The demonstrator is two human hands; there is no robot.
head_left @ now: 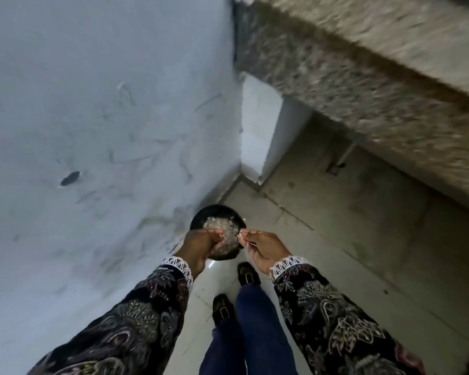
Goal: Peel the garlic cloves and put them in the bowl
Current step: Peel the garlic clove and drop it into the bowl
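A round black container (201, 216) stands on the floor by the wall, filled with pale papery garlic skins (220, 226). My left hand (201, 246) hangs over its near rim, fingers curled around something small that I cannot make out. My right hand (263, 247) is just to the right of the container and pinches a thin pale piece of skin (240, 234) between thumb and fingertips. The two hands almost meet above the container. No bowl of peeled cloves is in view.
A scuffed white wall (92, 131) fills the left. A speckled stone counter edge (363, 77) runs across the upper right, blurred. Below is a grey tiled floor (363, 226). My legs in blue jeans and two dark shoes (248, 274) stand just behind the container.
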